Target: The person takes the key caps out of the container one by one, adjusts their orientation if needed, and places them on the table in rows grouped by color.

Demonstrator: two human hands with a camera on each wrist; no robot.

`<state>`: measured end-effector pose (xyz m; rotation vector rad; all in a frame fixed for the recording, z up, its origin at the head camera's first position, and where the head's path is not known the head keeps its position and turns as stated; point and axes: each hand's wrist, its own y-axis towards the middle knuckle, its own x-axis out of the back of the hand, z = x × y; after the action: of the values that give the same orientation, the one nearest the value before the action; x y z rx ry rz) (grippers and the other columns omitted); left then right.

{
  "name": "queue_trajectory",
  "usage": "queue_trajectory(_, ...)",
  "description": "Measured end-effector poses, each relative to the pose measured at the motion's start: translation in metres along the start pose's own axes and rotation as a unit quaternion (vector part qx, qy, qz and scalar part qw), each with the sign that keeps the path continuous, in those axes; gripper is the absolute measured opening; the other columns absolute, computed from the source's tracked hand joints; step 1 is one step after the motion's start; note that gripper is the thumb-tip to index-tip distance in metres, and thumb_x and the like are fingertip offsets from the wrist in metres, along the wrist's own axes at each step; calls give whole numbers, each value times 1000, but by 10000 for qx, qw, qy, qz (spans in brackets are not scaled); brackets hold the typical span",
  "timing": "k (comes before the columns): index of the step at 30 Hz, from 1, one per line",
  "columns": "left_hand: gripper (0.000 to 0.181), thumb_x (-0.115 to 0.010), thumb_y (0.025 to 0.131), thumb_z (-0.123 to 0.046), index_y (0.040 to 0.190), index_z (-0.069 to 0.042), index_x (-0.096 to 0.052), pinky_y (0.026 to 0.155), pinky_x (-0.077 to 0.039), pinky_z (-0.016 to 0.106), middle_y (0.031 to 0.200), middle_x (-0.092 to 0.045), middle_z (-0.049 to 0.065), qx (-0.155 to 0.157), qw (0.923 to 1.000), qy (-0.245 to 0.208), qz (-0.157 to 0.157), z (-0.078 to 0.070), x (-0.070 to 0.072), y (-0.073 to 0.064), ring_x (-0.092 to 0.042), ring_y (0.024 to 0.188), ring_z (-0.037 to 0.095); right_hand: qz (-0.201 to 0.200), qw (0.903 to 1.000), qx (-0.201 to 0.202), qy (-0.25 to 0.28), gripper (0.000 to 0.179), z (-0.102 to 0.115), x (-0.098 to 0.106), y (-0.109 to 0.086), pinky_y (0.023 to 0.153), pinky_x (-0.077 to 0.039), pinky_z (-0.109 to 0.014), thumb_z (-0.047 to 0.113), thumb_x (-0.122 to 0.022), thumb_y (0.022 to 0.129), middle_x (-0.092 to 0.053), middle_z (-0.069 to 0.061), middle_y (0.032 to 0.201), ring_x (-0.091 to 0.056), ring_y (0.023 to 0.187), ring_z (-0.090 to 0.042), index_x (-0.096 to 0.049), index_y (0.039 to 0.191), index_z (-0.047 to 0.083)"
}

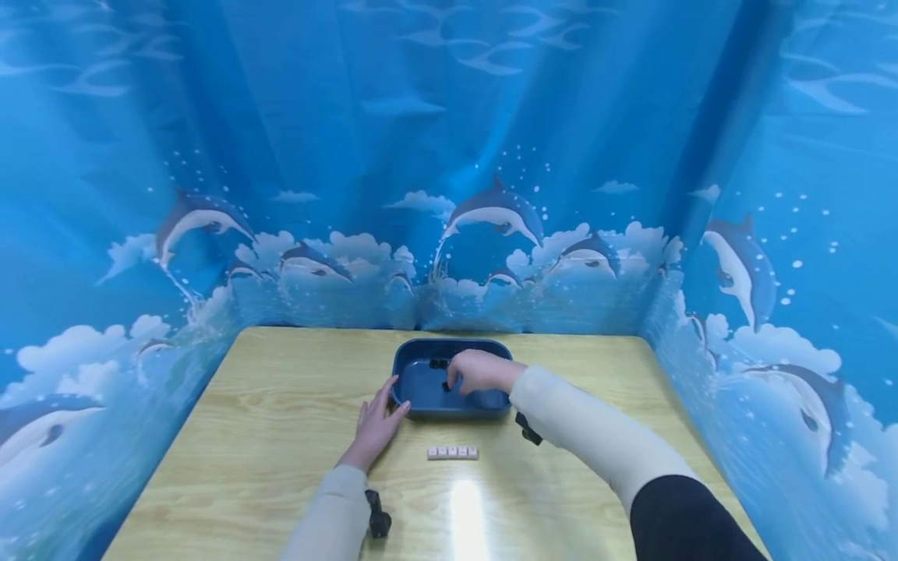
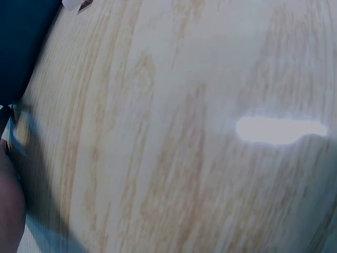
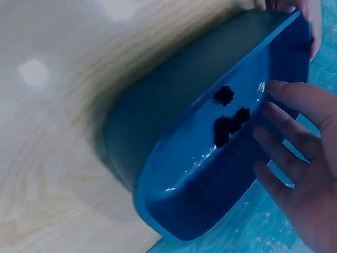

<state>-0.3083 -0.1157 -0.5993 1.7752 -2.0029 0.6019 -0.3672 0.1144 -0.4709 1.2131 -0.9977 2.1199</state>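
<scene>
A deep blue tray point(image 1: 421, 408) with rounded corners stands at the far side of the table. Against its left end rests my left hand point(image 1: 376, 425), thumb and fingers spread and touching the rim. My right hand point(image 1: 482, 370) reaches in over the tray from the right. In the right wrist view its fingers point(image 3: 287, 161) are loosely extended, with nothing seen between them. Several small black cubes lie on the tray floor: a single black cube point(image 3: 224, 96) and a cluster of black cubes point(image 3: 222, 132) beside it. The left wrist view shows only a sliver of hand.
In front of the tray, a row of small white pieces with marks point(image 1: 452, 453) lies on the light wooden table point(image 1: 295, 405). Blue curtains with dolphins point(image 1: 337, 156) hang behind and at both sides. Small black devices sit at both wrists.
</scene>
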Motion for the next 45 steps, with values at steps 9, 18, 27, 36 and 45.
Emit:
queue_trajectory(9,66,-56,99,-37,155,-22,-25,116,8,54,156,-28,17,-28,10000,72,-25,0,0,-2,-23,143,37,406,9991,-9,-125,24,-3,-6,21,80,-54,-27,2,-72,87,-68,5,109,-62,101,-12,-75,107,14)
queue_trajectory(18,66,-56,98,-37,155,-23,-26,116,7,55,157,-27,16,-91,9999,53,-70,1,-1,-3,-23,143,38,818,9953,-20,-518,40,-12,-15,38,79,-52,-24,-7,-66,85,-63,4,119,-58,111,-13,-73,114,20)
queue_trajectory(27,66,-56,98,-40,155,-24,-26,116,7,55,157,-26,15,-8,9999,53,-110,-1,-1,-3,-22,144,38,899,9925,203,-797,42,-20,-25,54,89,-52,-26,-6,-68,84,-61,2,117,-58,110,-13,-71,118,19)
queue_trajectory(36,66,-56,98,-41,154,-24,-27,116,5,55,157,-28,16,-122,9998,126,-106,3,-3,-1,-23,144,37,1200,9905,168,-651,38,-19,-16,52,88,-53,-27,-6,-66,87,-67,2,119,-60,114,-15,-71,118,15)
queue_trajectory(45,67,-56,97,-41,155,-25,-26,116,6,54,157,-27,15,-117,9998,88,-150,5,-3,1,-21,144,37,1246,9893,367,-661,30,-26,-5,46,62,-52,-26,-12,-66,81,-65,9,82,-60,74,-10,-71,85,17)
